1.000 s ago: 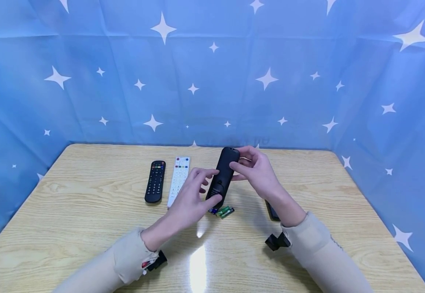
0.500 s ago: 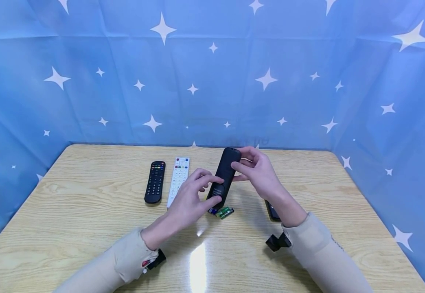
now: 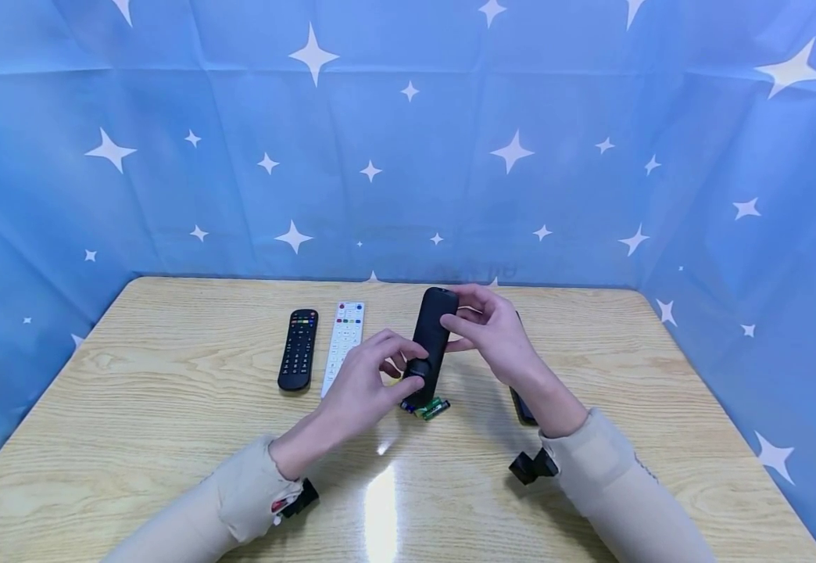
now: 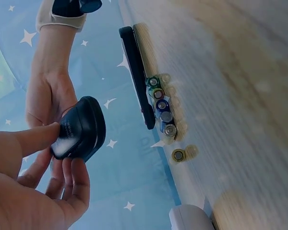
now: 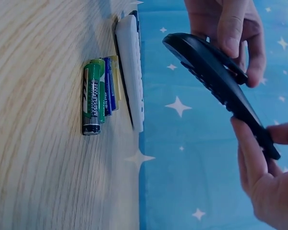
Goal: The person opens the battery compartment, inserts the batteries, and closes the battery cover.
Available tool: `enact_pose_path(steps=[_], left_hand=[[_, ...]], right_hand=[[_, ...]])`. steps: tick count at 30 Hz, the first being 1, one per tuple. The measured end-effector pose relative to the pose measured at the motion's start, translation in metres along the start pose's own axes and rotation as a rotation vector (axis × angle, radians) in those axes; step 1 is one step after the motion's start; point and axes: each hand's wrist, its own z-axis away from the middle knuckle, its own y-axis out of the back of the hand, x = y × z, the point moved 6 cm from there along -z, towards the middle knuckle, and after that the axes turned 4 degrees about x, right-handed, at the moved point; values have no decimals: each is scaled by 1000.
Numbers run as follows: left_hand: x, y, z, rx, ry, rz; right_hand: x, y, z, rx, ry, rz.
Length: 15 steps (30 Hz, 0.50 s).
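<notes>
Face down above the table, a black remote control (image 3: 436, 313) is held between both hands. My right hand (image 3: 492, 328) grips its far end, thumb on the back and fingers along the edge. Lower down, my left hand (image 3: 373, 371) pinches the battery cover (image 5: 238, 75) between thumb and fingers. In the right wrist view one end of that cover stands up off the remote's back, leaving a gap. Under the remote's near end lie several batteries (image 3: 434, 409), side by side; a green one (image 5: 91, 98) is nearest in the right wrist view.
Left of the hands, a black remote (image 3: 298, 349) and a white remote (image 3: 345, 336) lie face up on the wooden table (image 3: 169, 391). Another dark remote (image 3: 524, 408) is partly hidden under the right forearm. A blue star-patterned cloth (image 3: 408, 156) hangs behind the table.
My left fingers have closed in on the battery cover, which now tilts up from the remote's back. The remote has shifted slightly; the right hand keeps its grip.
</notes>
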Motion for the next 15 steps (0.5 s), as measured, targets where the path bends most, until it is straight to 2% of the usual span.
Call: enact_pose_path(steps=[4,7,15], left_hand=[[-2,0,1,-12,78,97],[-4,1,1,-23,123,135],[-2,1,3,-53,164,200]], right_hand=[[2,1,-1,-1,-4,13],[2,2,-1,5,-4,11],[2,4,-1,11,-13,2]])
